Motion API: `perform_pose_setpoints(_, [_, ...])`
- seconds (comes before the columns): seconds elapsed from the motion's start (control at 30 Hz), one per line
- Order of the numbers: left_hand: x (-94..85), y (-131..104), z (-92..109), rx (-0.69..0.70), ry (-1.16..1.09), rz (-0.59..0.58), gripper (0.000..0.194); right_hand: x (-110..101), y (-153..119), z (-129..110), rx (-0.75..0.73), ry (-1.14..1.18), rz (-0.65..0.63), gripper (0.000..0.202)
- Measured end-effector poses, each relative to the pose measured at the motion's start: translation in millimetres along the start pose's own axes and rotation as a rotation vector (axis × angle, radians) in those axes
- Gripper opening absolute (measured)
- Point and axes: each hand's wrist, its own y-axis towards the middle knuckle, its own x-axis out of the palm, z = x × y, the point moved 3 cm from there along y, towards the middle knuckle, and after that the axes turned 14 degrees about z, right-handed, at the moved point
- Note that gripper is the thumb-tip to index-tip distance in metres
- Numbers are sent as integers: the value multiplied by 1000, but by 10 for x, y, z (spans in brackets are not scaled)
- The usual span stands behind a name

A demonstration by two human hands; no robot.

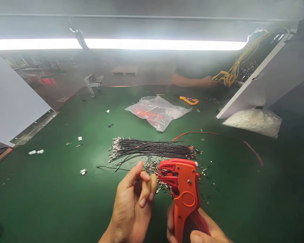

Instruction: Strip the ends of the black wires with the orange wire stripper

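Note:
My left hand (135, 199) pinches a thin black wire (114, 167) between thumb and fingers. One end of the wire sticks out to the left; the other runs to the jaws of a red and orange wire stripper (186, 189). Around the handles of that tool my right hand (200, 226) is closed. Whether the jaws grip the wire I cannot tell. Just behind the hands lies a bundle of black wires (152, 148), with silvery terminals at the left and bare copper at the right. Wire scraps (163, 185) are strewn beneath the stripper.
A clear plastic bag (159, 113) with something orange inside lies on the green table (66, 199). Behind it sits a yellow tool (189, 100). A red wire (212, 133) curves to the right, near a bag of pale pieces (253, 121). Across the table, another person's arm (192, 81) shows.

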Motion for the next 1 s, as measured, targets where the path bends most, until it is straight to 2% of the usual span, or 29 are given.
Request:
perform_pose_setpoints(0.37, [46,-1,-19,-14,-2,98,40,-3,-5,25,30,36,17,50])
perform_pose_setpoints(0.67, [-13,21,-76,-34,-1,106,37,17,5,2,29,70,-39,48])
perform_pose_setpoints(0.83, [3,32,-60,1,11,126,35,33,6,-35,30,46,-17,47])
perform_pose_setpoints(1.0, [-11,57,-78,23,51,94,34,33,13,-12,43,8,13,52])
